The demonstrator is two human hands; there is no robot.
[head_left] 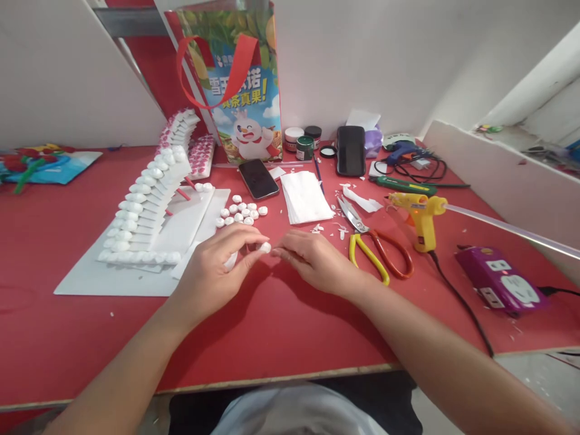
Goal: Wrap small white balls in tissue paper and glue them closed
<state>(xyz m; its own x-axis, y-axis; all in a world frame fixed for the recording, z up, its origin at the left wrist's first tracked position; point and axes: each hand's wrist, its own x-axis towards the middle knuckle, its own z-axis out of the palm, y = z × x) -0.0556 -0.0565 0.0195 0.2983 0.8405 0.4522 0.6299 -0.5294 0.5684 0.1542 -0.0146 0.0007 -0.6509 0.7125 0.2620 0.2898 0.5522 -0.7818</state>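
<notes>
My left hand is closed on a small white paper rosette, pinched between thumb and forefinger. White paper also shows under its palm. Just to the right, my right hand has its thumb and fingertips pressed together near the rosette; whether they hold a bit of paper I cannot make out. Several finished white rosettes lie in a cluster beyond my left hand. A stack of white paper sheets rests behind my right hand.
At left, a white stepped model edged with rosettes stands on a board. Scissors, a yellow glue gun and a purple power strip lie at right. Behind are a phone, paint jars and a printed bag.
</notes>
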